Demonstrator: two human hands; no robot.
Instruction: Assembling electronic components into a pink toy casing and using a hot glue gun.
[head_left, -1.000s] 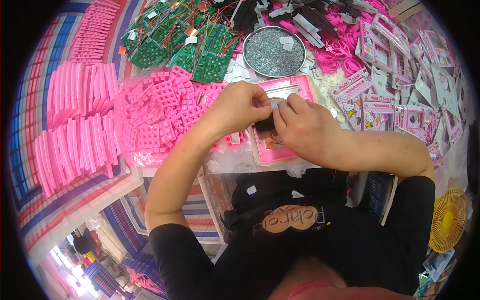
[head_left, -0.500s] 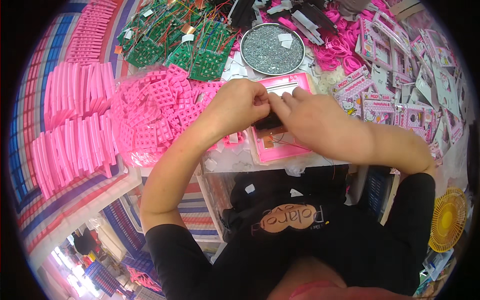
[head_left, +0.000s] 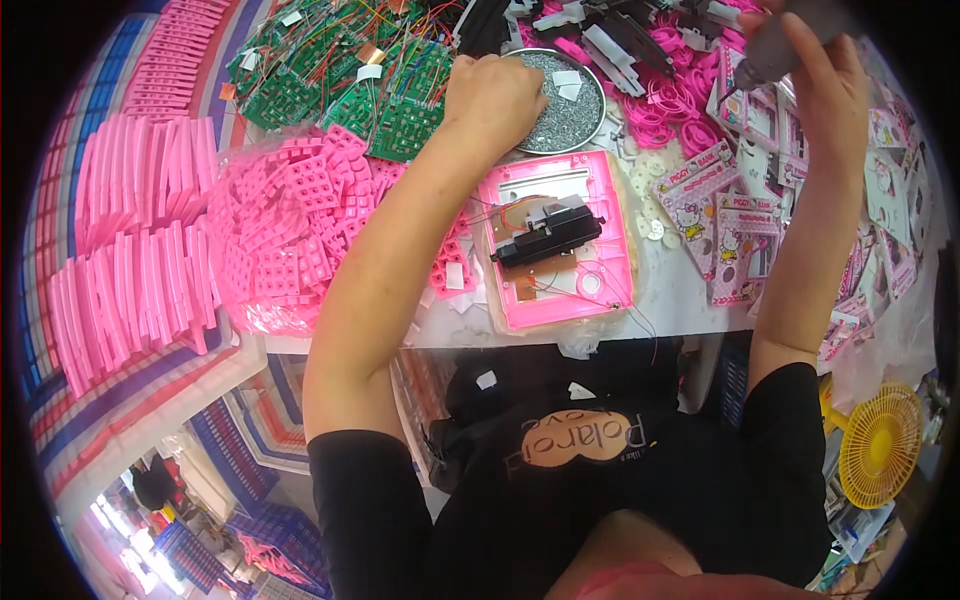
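Observation:
My left hand (head_left: 495,103) is at the left side of a round metal dish (head_left: 603,128) full of small screws (head_left: 555,128). Its fingers are curled together over the screws; whatever is between the tips is hidden. At the upper right, my right hand (head_left: 828,85) grips a dark grey electric screwdriver (head_left: 775,52), its thin bit pointing down and left. Between my arms lies a pink plastic casing (head_left: 615,275), open side up. A black plastic mechanism (head_left: 550,236) with thin wires sits in it, over a brown board (head_left: 540,284).
Green circuit boards (head_left: 410,115) with wires are heaped at the back left. Left of the casing lies a bag of pink keypads (head_left: 290,215), with stacked pink strips (head_left: 140,280) beyond. Printed panels (head_left: 705,190) and pink rings (head_left: 665,105) crowd the right. A yellow fan (head_left: 880,445) stands lower right.
Both hands have left the casing, uncovering the black mechanism. My left hand has moved up to the screw dish; my right has gone up and right and now holds the electric screwdriver.

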